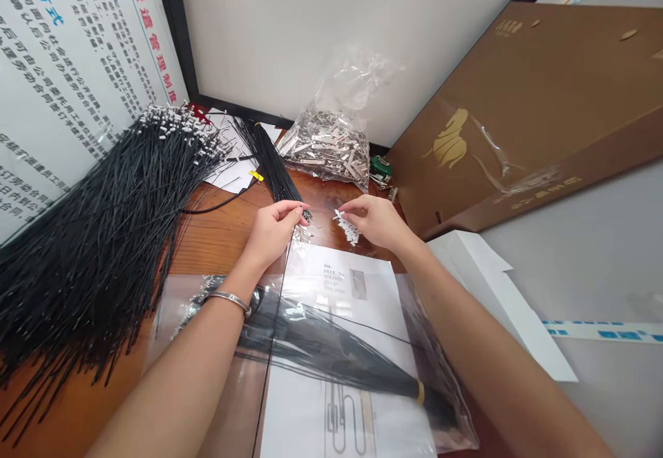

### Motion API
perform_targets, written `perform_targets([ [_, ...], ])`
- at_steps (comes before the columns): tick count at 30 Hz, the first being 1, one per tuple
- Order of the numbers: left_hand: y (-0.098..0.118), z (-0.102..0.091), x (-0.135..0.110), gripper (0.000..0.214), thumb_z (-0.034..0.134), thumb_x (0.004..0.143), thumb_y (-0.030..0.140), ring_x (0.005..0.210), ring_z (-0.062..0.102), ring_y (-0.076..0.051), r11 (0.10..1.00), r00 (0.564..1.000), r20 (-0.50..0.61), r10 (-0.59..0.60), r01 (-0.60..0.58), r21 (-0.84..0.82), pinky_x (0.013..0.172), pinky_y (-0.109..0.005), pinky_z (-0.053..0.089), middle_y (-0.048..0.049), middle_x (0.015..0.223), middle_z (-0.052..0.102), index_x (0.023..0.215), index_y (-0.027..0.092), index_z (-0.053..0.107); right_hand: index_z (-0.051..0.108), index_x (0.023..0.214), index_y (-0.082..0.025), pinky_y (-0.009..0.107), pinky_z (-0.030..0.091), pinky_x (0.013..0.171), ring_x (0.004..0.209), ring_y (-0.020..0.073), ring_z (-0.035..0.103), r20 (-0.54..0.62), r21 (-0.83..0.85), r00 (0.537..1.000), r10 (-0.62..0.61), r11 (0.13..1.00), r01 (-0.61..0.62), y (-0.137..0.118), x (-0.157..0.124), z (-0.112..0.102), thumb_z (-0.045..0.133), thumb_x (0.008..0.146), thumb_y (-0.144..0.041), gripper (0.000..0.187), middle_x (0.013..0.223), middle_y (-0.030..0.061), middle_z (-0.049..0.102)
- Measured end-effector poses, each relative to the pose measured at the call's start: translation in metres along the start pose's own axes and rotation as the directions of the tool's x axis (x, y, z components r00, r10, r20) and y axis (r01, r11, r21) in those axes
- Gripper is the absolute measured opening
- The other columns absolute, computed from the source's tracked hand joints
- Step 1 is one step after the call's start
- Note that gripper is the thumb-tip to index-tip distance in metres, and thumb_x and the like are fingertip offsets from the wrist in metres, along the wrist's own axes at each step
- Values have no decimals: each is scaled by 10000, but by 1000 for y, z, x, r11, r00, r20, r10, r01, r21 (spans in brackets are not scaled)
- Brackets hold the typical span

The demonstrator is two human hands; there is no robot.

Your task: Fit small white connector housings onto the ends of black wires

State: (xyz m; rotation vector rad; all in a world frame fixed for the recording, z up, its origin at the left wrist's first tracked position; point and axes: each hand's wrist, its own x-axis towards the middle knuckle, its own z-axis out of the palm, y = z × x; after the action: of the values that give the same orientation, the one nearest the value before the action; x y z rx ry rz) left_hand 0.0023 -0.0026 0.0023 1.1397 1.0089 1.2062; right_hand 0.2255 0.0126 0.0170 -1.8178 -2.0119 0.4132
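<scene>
My left hand (277,230) is closed in a pinch on the end of a thin black wire (266,382), which trails down toward me. Small metal ends of a banded bundle of black wires (272,168) lie just beyond its fingertips. My right hand (376,222) bends over a little pile of white plastic pieces (349,230), thumb and forefinger closing around one at the pile's far edge. Between my forearms a clear plastic bag (450,403) holds a black wire bundle tied with a yellow band, over a printed sheet (362,261).
A large heap of black wires with white ends (103,237) covers the left side. At the back stand a clear bag of metal clips (331,140) and a green object (380,166). A brown box (497,112) leans at right, above folded white paper (481,271).
</scene>
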Motion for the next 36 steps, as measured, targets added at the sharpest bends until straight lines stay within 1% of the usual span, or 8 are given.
perform_targets([
  [7, -6, -1, 0, 228, 628, 803, 302, 414, 438, -69, 1000, 997, 79, -5, 7, -20, 439, -230, 353, -64, 726, 726, 937, 128, 689, 760, 815, -200, 388, 446, 833, 897, 240, 620, 105, -29, 994, 12, 1000, -9, -1, 6, 7, 621, 776, -238, 149, 986, 90, 704],
  [11, -6, -2, 0, 195, 655, 795, 336, 421, 458, -69, 998, 999, 31, 10, -9, -54, 431, -223, 340, -71, 744, 739, 842, 149, 627, 711, 799, -185, 367, 449, 800, 837, 211, 618, 78, 163, 997, 28, 986, -41, -20, 4, 6, 607, 797, -285, 144, 918, 77, 708],
  [16, -4, -2, 0, 151, 664, 772, 296, 409, 421, -54, 999, 998, -60, 29, -30, -18, 436, -222, 336, -43, 724, 729, 807, 154, 627, 673, 824, -173, 319, 470, 746, 779, 167, 604, -137, 636, 989, 59, 770, 42, -66, -2, 24, 680, 737, -401, 245, 869, 59, 703],
  [19, -4, -1, 0, 116, 662, 767, 268, 498, 519, -84, 998, 996, -67, 66, -66, 7, 517, -228, 403, -27, 668, 697, 798, 158, 647, 655, 856, -183, 284, 442, 611, 690, 144, 570, -115, 774, 982, 150, 633, -6, -78, -2, 43, 694, 712, -459, 313, 801, 37, 666],
  [24, -6, -1, 1, 90, 647, 775, 247, 565, 585, -115, 995, 992, -98, 80, -74, 61, 560, -243, 438, -28, 657, 687, 781, 158, 636, 648, 849, -184, 268, 382, 539, 599, 113, 501, -67, 844, 977, 202, 534, -53, -69, -3, 65, 718, 693, -459, 325, 722, 8, 611],
  [26, -6, -2, 3, 90, 638, 786, 249, 589, 598, -122, 993, 981, -167, 96, -84, 78, 562, -241, 437, -33, 673, 691, 795, 160, 629, 646, 835, -181, 268, 375, 544, 598, 111, 491, -106, 827, 977, 186, 562, -18, -66, -5, 69, 709, 711, -427, 283, 762, 21, 630],
  [31, -5, -7, 8, 95, 608, 821, 270, 623, 605, -122, 993, 909, -400, 119, -102, 64, 563, -230, 428, -34, 720, 691, 817, 176, 596, 665, 907, -198, 274, 331, 527, 501, 100, 404, -181, 560, 983, 27, 825, 80, -64, -11, 70, 577, 859, -416, 240, 740, 13, 639],
  [36, -6, -9, 10, 86, 607, 814, 259, 614, 587, -114, 995, 894, -436, 102, -93, 41, 557, -222, 417, -21, 698, 665, 805, 177, 582, 679, 933, -206, 273, 362, 604, 557, 129, 510, -112, 357, 986, -124, 921, 157, -67, -14, 68, 538, 897, -318, 183, 734, 16, 676],
])
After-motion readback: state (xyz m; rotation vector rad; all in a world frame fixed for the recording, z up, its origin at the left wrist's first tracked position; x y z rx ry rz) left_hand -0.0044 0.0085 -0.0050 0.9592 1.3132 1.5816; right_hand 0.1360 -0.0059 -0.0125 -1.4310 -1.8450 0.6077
